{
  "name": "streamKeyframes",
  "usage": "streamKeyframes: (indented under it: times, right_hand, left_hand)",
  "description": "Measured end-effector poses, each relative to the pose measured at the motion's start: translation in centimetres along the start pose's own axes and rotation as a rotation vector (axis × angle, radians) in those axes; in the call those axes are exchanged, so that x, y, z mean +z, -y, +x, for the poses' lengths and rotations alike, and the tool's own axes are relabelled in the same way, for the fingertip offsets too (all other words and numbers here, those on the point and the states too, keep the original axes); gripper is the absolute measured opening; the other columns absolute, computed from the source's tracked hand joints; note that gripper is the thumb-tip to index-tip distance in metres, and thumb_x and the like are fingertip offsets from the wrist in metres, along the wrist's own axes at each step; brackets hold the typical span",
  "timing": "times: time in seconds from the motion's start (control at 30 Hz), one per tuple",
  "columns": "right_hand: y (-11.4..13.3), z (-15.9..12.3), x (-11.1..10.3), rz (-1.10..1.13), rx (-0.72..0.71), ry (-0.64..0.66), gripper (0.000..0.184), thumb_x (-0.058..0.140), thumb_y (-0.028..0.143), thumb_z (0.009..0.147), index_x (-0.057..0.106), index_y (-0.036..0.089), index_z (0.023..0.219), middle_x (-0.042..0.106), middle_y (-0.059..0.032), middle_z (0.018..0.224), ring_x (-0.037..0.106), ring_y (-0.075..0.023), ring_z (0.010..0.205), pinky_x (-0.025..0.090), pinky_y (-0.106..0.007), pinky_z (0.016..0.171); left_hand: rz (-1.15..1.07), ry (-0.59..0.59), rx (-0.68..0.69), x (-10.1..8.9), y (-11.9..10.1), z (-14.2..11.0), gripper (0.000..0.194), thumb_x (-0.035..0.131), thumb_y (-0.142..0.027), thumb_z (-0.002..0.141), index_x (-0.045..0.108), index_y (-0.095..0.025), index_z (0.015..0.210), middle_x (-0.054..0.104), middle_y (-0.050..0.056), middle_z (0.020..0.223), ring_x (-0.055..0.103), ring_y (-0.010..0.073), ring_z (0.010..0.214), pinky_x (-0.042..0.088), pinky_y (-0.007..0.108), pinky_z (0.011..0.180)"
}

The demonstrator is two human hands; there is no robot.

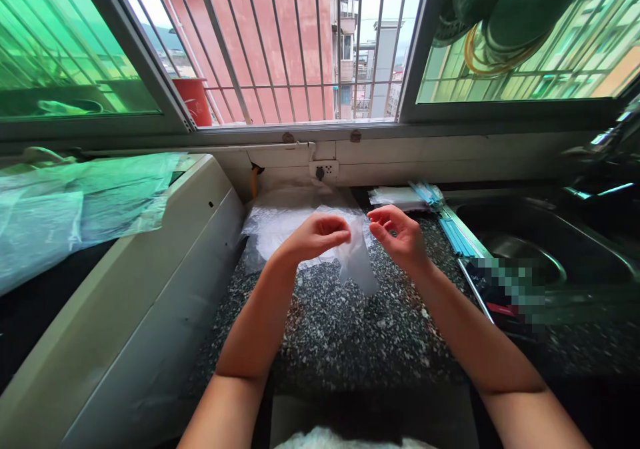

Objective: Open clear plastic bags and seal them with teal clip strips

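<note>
My left hand (316,237) and my right hand (398,234) are raised side by side over a speckled granite counter (350,329). Both pinch the top of a thin clear plastic bag (356,257) that hangs down between them, its lower end near the counter. The fingers of each hand are curled, thumb against fingertips, on the bag's upper edge. Behind the hands a pile of more clear plastic bags (280,219) lies on the counter against the wall.
A white appliance (145,289) with plastic sheeting (75,202) on top stands at the left. A steel sink (540,249) lies at the right, with blue strips (453,232) and a flat packet (397,197) beside it. A barred window (280,42) is ahead.
</note>
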State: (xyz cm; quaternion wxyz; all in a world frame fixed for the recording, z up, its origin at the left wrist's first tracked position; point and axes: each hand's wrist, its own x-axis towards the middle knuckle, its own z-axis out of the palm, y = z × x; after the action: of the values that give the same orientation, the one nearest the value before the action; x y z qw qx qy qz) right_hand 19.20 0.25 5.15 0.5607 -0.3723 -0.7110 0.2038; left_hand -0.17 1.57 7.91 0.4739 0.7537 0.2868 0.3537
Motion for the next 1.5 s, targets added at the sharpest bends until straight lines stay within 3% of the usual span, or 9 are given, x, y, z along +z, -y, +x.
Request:
streamKeyframes:
  times: [0.13, 0.3, 0.5, 0.7, 0.83, 1.0, 1.3, 1.5]
  right_hand:
    - [0.2, 0.2, -0.5, 0.11, -0.007, 0.144, 0.022, 0.064, 0.039, 0.078, 0.066, 0.024, 0.093, 0.061, -0.0021, 0.091, 0.056, -0.0134, 0.079, 0.047, -0.029, 0.067]
    - [0.1, 0.4, -1.0, 0.194, -0.036, 0.308, 0.027, 0.07, 0.038, 0.073, 0.067, 0.028, 0.098, 0.062, -0.0023, 0.099, 0.056, -0.0167, 0.096, 0.046, -0.033, 0.079]
    - [0.1, 0.2, -0.4, 0.287, -0.074, 0.325, 0.007, 0.069, 0.032, 0.076, 0.066, 0.025, 0.078, 0.065, -0.0011, 0.085, 0.059, -0.0148, 0.085, 0.047, -0.035, 0.08]
    - [0.3, 0.0, -0.3, 0.186, -0.012, 0.25, 0.009, 0.066, 0.029, 0.076, 0.063, 0.022, 0.071, 0.064, 0.0001, 0.074, 0.057, -0.0129, 0.073, 0.046, -0.032, 0.072]
    - [0.6, 0.1, -0.7, 0.097, 0.077, 0.14, 0.012, 0.065, 0.031, 0.075, 0.061, 0.021, 0.071, 0.063, 0.0003, 0.071, 0.056, -0.0126, 0.069, 0.047, -0.031, 0.069]
    - [0.8, 0.4, -1.1, -0.021, 0.045, 0.006, 0.012, 0.063, 0.03, 0.076, 0.06, 0.021, 0.07, 0.062, 0.0001, 0.07, 0.055, -0.0133, 0.068, 0.047, -0.032, 0.069]
    - [0.8, 0.3, -1.2, -0.096, -0.017, -0.037, 0.01, 0.063, 0.028, 0.077, 0.059, 0.021, 0.07, 0.061, 0.0, 0.071, 0.057, -0.0138, 0.07, 0.049, -0.033, 0.071]
    - [0.9, 0.5, -1.4, 0.002, 0.04, 0.008, 0.015, 0.068, 0.033, 0.073, 0.062, 0.022, 0.08, 0.064, -0.0003, 0.076, 0.059, -0.0141, 0.072, 0.049, -0.033, 0.074]
  left_hand:
    - [-0.008, 0.135, -0.017, -0.1, -0.6, -0.4, 0.019, 0.06, -0.03, 0.073, 0.056, -0.015, 0.062, 0.043, -0.004, 0.053, 0.034, 0.0063, 0.05, 0.028, 0.022, 0.046]
    - [-0.076, 0.201, -0.009, -0.4, -0.8, -0.7, 0.019, 0.061, -0.029, 0.072, 0.053, -0.015, 0.061, 0.043, -0.004, 0.055, 0.035, 0.0067, 0.052, 0.029, 0.022, 0.047]
    - [-0.038, 0.238, 0.018, -0.6, 0.0, -0.6, 0.016, 0.059, -0.028, 0.073, 0.054, -0.015, 0.064, 0.044, -0.004, 0.057, 0.037, 0.0069, 0.053, 0.03, 0.022, 0.049]
    - [0.134, 0.163, 0.055, -1.2, -0.5, -0.5, 0.018, 0.058, -0.032, 0.077, 0.06, -0.015, 0.071, 0.054, 0.0, 0.064, 0.045, 0.0095, 0.061, 0.038, 0.023, 0.055]
    - [0.112, 0.019, 0.093, -1.7, -0.6, -0.6, 0.028, 0.059, -0.043, 0.077, 0.063, -0.015, 0.081, 0.062, 0.003, 0.074, 0.051, 0.0112, 0.067, 0.043, 0.023, 0.061]
    - [0.072, -0.09, 0.107, -1.2, -0.1, -0.3, 0.033, 0.063, -0.047, 0.074, 0.064, -0.015, 0.084, 0.064, 0.004, 0.076, 0.054, 0.0118, 0.069, 0.044, 0.024, 0.064]
    - [-0.004, -0.189, 0.07, 0.5, 1.1, 0.7, 0.029, 0.069, -0.042, 0.071, 0.063, -0.014, 0.076, 0.06, 0.001, 0.068, 0.051, 0.0092, 0.063, 0.043, 0.023, 0.06]
    - [-0.094, -0.239, 0.052, 0.6, 0.7, 0.6, 0.031, 0.071, -0.043, 0.069, 0.059, -0.015, 0.067, 0.054, -0.002, 0.06, 0.046, 0.0076, 0.058, 0.04, 0.022, 0.056]
